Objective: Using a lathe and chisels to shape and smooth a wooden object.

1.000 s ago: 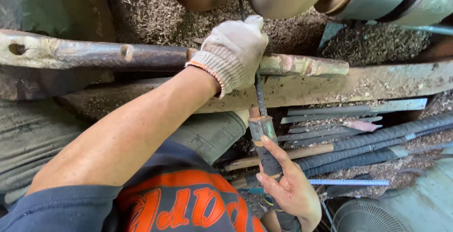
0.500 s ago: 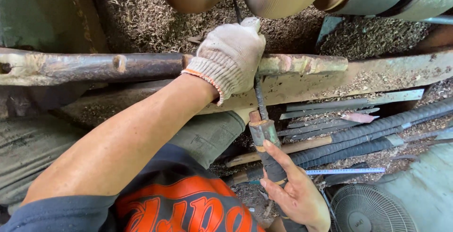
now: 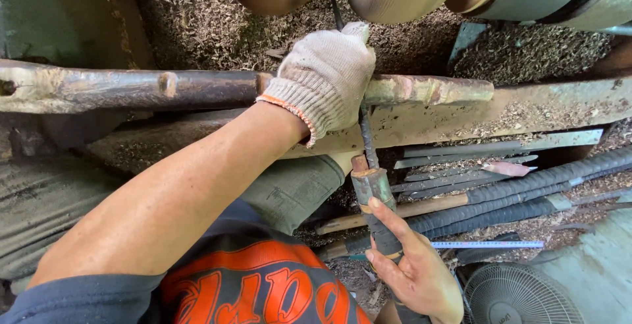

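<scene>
As your view has shifted slightly right, your gloved left hand [image 3: 327, 77] still pins the chisel [image 3: 366, 138] on the rest [image 3: 428, 90], bare right hand [image 3: 411, 271] gripping its handle [image 3: 375, 199].

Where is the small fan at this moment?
In the head view, the fan lies at the bottom right corner, just right of the bare right hand and below the long tools.
</scene>
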